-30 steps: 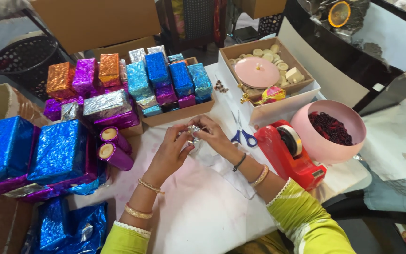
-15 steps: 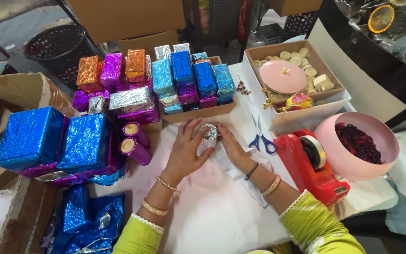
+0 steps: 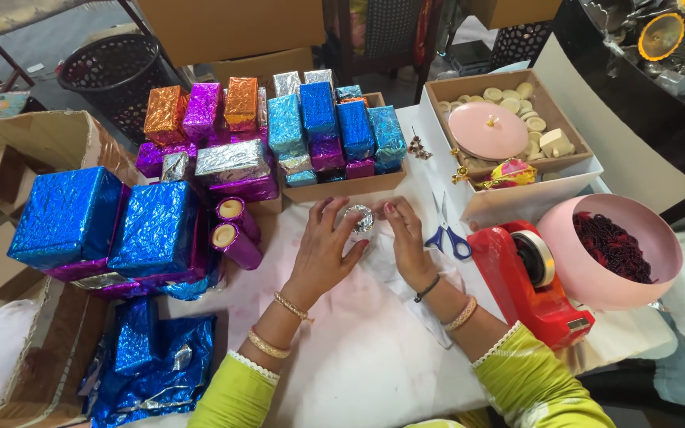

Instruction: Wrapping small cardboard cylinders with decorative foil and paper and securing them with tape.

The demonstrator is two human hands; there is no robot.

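Note:
My left hand [image 3: 323, 252] and my right hand [image 3: 404, 238] meet over the white table [image 3: 358, 364], both closed around a small round object wrapped in silver foil [image 3: 361, 217]. Fingers of each hand press the foil against it. Both wrists wear gold bangles; my sleeves are lime green. A sheet of clear wrap [image 3: 394, 273] lies under my right hand.
Blue-handled scissors [image 3: 447, 234] and a red tape dispenser [image 3: 529, 281] lie right of my hands, beside a pink bowl [image 3: 608, 250] of dark red bits. A cardboard tray [image 3: 342, 186] of foil-wrapped boxes stands behind, large blue boxes [image 3: 112, 226] and two purple tubes [image 3: 235, 230] left.
The view has shifted, so everything sits lower and more to the right. My hands stay together on the foil object, turning and pressing it.

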